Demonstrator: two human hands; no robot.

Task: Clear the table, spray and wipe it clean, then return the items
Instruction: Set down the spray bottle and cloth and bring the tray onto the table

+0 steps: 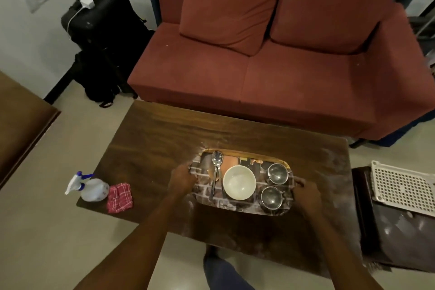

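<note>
A patterned tray lies on the dark wooden table. It carries a white bowl, a spoon and two steel cups. My left hand grips the tray's left edge and my right hand grips its right edge. White dust or powder marks the table around the tray. A spray bottle with a blue and white trigger lies at the table's left end, beside a red checked cloth.
A red sofa stands just behind the table. A low stool with a white plastic grid on it sits at the right. Black bags lean by the wall at the back left. A brown furniture edge is at far left.
</note>
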